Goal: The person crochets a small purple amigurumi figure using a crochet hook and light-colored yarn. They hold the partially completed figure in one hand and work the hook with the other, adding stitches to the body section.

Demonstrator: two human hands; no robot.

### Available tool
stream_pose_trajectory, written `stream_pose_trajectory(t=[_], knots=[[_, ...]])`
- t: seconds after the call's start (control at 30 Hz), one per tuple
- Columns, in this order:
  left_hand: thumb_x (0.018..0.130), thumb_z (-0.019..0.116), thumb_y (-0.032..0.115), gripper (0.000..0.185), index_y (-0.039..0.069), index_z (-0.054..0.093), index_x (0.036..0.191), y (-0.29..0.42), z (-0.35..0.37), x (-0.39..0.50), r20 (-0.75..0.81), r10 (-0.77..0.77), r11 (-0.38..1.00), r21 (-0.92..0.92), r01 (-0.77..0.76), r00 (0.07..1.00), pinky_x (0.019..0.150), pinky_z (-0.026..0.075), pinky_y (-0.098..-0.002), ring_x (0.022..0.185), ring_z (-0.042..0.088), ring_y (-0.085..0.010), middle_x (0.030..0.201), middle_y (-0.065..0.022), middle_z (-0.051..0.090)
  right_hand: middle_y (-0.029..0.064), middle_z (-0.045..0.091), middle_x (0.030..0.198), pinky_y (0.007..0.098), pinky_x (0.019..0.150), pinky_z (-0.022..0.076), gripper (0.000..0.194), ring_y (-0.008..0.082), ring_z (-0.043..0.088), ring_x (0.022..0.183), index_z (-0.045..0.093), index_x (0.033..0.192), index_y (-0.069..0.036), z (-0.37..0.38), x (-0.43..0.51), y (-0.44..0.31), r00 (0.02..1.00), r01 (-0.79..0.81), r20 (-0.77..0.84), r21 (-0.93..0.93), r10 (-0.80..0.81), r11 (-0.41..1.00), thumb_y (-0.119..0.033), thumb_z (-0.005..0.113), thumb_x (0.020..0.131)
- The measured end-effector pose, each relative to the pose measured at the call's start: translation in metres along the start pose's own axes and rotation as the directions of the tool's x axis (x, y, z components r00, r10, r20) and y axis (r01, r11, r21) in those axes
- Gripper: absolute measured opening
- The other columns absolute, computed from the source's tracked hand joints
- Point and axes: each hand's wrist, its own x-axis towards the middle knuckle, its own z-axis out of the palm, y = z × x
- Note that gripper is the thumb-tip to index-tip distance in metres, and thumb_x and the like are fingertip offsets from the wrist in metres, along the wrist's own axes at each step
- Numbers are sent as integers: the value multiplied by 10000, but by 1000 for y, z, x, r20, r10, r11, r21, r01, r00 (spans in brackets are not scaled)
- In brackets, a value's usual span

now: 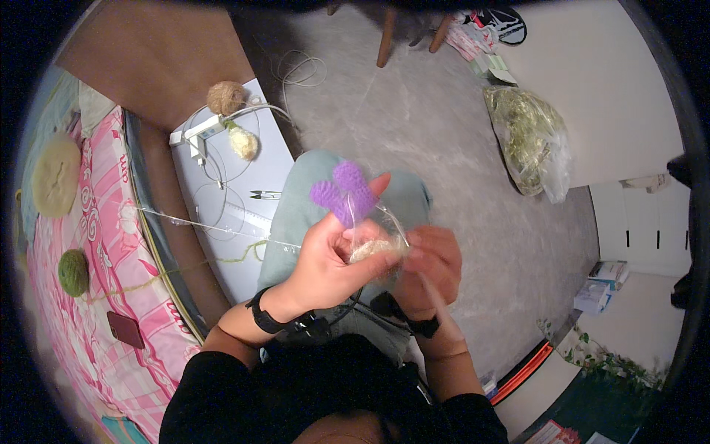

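Above my lap, my left hand (338,261) holds a small cream knitted or crocheted piece (370,251) between thumb and fingers. A purple crocheted piece with rounded lobes (346,193) rests against the fingers of that hand, just above the cream piece. A thin, curved, pale cord or needle cable (394,219) arches from the purple piece towards my right hand (430,266). My right hand is blurred, its fingertips pinched at the right end of the cream piece around a thin tool whose kind I cannot tell. A white strand (222,227) runs from the left towards my left hand.
A white surface (244,216) at my left bears a brown yarn ball (226,98), a power strip (204,129), a cream crocheted piece (243,143), thread snips (265,195) and a clear ruler (247,216). A green yarn ball (73,272) and a phone (126,329) lie on the pink bedding.
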Motion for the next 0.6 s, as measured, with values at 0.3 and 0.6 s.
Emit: stream_pose_trajectory(t=[0.3,0.6], knots=[[703,570,-60,651,-41,235,1261,5,-19,2,167,-93,859,-485,164,982,625,407,-186,668,514,-56,735,-9,543,92,527,758,334,572,444,145,201,518,650,443,845,-66,5,11,-7,757,-497,50,692,651,524,-209,463,849],[728,562,-56,552,-26,317,1222,-7,-4,5,-17,-26,989,-146,24,1000,695,421,-204,770,514,-55,839,2,543,107,552,778,292,624,442,172,177,521,700,453,876,-31,18,13,-13,868,-441,-30,411,495,798,-198,479,845]])
